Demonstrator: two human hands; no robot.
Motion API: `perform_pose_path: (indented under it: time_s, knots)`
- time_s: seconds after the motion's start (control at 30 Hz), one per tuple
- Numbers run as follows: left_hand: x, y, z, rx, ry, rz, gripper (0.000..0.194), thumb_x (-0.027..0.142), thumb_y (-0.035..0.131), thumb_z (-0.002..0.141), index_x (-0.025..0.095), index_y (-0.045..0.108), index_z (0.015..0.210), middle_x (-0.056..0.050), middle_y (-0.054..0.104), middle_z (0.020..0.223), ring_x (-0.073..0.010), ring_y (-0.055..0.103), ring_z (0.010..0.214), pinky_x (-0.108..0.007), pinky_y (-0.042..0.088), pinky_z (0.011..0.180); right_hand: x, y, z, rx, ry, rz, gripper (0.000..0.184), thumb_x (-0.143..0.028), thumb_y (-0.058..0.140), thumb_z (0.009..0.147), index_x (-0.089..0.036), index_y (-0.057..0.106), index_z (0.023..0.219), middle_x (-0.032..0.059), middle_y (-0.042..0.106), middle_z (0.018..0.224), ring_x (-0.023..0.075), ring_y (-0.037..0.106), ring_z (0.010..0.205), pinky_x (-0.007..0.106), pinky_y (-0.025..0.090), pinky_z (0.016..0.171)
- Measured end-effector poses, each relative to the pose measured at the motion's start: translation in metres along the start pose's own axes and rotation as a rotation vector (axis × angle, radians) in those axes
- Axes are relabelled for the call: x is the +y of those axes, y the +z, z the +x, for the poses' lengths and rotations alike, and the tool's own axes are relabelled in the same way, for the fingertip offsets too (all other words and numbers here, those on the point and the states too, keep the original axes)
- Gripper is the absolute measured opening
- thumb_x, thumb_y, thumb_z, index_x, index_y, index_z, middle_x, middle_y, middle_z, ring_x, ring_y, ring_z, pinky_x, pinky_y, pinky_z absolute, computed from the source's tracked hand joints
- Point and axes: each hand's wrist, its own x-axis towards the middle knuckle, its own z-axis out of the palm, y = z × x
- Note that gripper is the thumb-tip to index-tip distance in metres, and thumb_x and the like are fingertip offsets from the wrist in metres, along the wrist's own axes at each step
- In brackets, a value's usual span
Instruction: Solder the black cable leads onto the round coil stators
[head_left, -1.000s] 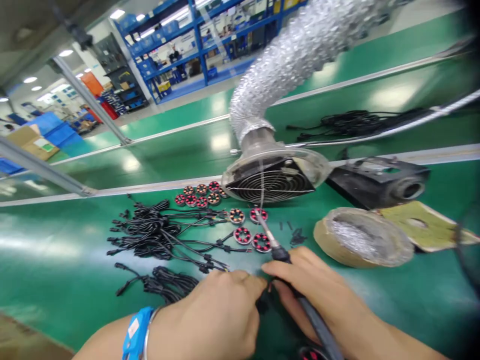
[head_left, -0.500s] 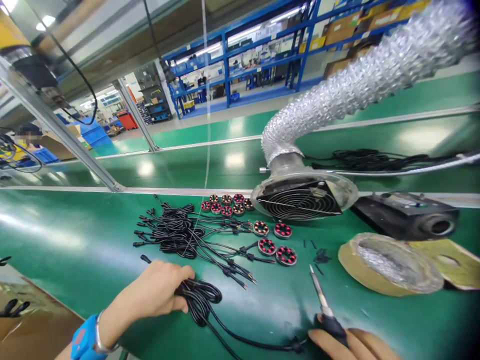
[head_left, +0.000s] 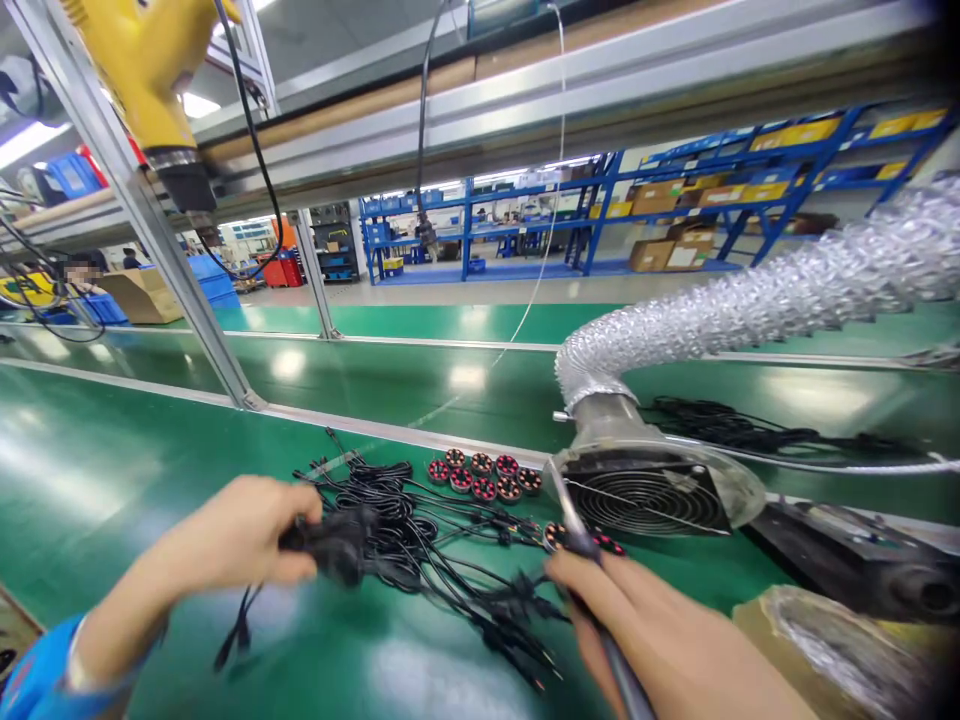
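Note:
My left hand (head_left: 240, 530) is closed on a bundled black cable (head_left: 341, 545), blurred by motion, at the left end of a pile of black cables (head_left: 390, 500). A connector end (head_left: 234, 640) dangles below that hand. In my right hand (head_left: 652, 610) is a soldering iron (head_left: 574, 520), its tip pointing up and away in front of the fan. The cables' stripped wire ends (head_left: 540, 680) lie left of this hand. Behind them stand several round motor stators (head_left: 484, 488) with red and copper coils. More stators are partly hidden by my right hand and the iron.
A fume extractor fan (head_left: 645, 500) with a silver flexible duct (head_left: 720, 290) stands at the back right. Beside it are a black housing (head_left: 847, 550) and a roll of tape (head_left: 780, 640). A yellow power drill (head_left: 150, 80) hangs at upper left near a metal post (head_left: 157, 230).
The view has tilted up. My left hand has carried the cable bundle left and back to the pile. My right hand has brought the soldering iron left and farther over the bench.

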Motion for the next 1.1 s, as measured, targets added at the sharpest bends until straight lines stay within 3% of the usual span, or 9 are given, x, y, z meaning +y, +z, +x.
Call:
perform_pose_path:
  time_s: [0.07,0.17,0.23,0.33,0.47,0.63,0.87,1.0,1.1]
  knots:
    - [-0.025,-0.034,0.044,0.217,-0.144,0.037,0.021,0.033,0.074,0.065,0.024,0.069,0.083,0.001,0.067,0.067,-0.0217,0.063,0.068,-0.024,0.036,0.059,0.008,-0.015,0.083,-0.221,0.166,-0.120,0.028,-0.008,0.052,0.087,-0.018,0.060,0.111,0.0065,0.065,0.084,0.0230,0.068,0.076,0.034,0.058,0.066]
    - [-0.046,-0.057,0.112,0.408,-0.282,0.029,0.032,0.036,0.064,0.080,0.020,0.066,0.108,-0.008,0.073,0.093,-0.0283,0.066,0.094,-0.028,0.043,0.074,0.026,-0.012,0.199,-0.213,0.272,-0.175,0.028,-0.016,0.056,0.096,-0.014,0.055,0.124,0.0090,0.066,0.100,0.0219,0.067,0.087,0.038,0.057,0.075]
    - [-0.046,-0.051,0.142,0.486,-0.332,0.015,0.039,0.031,0.060,0.084,0.015,0.061,0.119,-0.013,0.073,0.101,-0.0301,0.066,0.101,-0.029,0.045,0.078,0.042,0.004,0.253,-0.213,0.339,-0.180,0.031,-0.032,0.060,0.098,-0.015,0.057,0.123,0.0084,0.063,0.114,0.0203,0.066,0.093,0.039,0.057,0.079]
    - [-0.043,-0.012,0.156,0.558,-0.362,-0.022,0.037,0.022,0.045,0.092,0.015,0.055,0.127,-0.011,0.074,0.096,-0.0255,0.070,0.092,-0.029,0.046,0.076,0.067,0.040,0.292,-0.229,0.419,-0.159,0.032,-0.033,0.062,0.097,-0.015,0.058,0.123,0.0091,0.062,0.119,0.0215,0.065,0.098,0.040,0.057,0.082]
    - [-0.063,0.046,0.141,0.571,-0.420,-0.085,0.035,0.029,0.029,0.100,0.022,0.063,0.108,-0.006,0.075,0.083,-0.0229,0.071,0.080,-0.026,0.044,0.065,0.091,0.091,0.291,-0.282,0.534,-0.151,0.031,-0.033,0.061,0.097,-0.016,0.058,0.123,0.0090,0.061,0.121,0.0221,0.064,0.100,0.041,0.057,0.084]
    - [-0.093,0.061,0.140,0.534,-0.544,-0.166,0.046,0.038,0.024,0.100,0.020,0.065,0.093,-0.014,0.074,0.088,-0.0307,0.069,0.082,-0.031,0.042,0.063,0.109,0.106,0.291,-0.392,0.603,-0.188,0.033,-0.033,0.062,0.097,-0.016,0.058,0.124,0.0098,0.060,0.122,0.0236,0.063,0.103,0.043,0.056,0.085]
    - [-0.073,0.049,0.135,0.466,-0.417,-0.248,0.048,0.036,0.021,0.099,0.019,0.066,0.099,-0.010,0.074,0.096,-0.0266,0.068,0.093,-0.031,0.047,0.075,0.086,0.019,0.310,-0.491,0.507,-0.242,0.030,-0.033,0.062,0.097,-0.015,0.059,0.121,0.0092,0.061,0.121,0.0230,0.064,0.103,0.043,0.055,0.086]
    - [-0.035,0.045,0.127,0.335,-0.182,-0.237,0.044,0.038,0.027,0.098,0.016,0.064,0.110,-0.007,0.072,0.089,-0.0221,0.068,0.084,-0.029,0.049,0.075,0.050,-0.046,0.237,-0.456,0.327,-0.292,0.011,-0.018,0.063,0.093,-0.013,0.066,0.102,0.0112,0.068,0.101,0.0258,0.064,0.097,0.042,0.051,0.084]
    - [0.000,0.044,0.144,0.197,0.054,-0.199,0.050,0.042,0.059,0.085,0.016,0.057,0.128,-0.008,0.069,0.105,-0.0224,0.066,0.094,-0.028,0.049,0.084,0.030,-0.074,0.151,-0.404,0.195,-0.300,0.016,-0.009,0.066,0.084,-0.016,0.066,0.097,0.0097,0.068,0.077,0.0299,0.063,0.089,0.037,0.048,0.069]
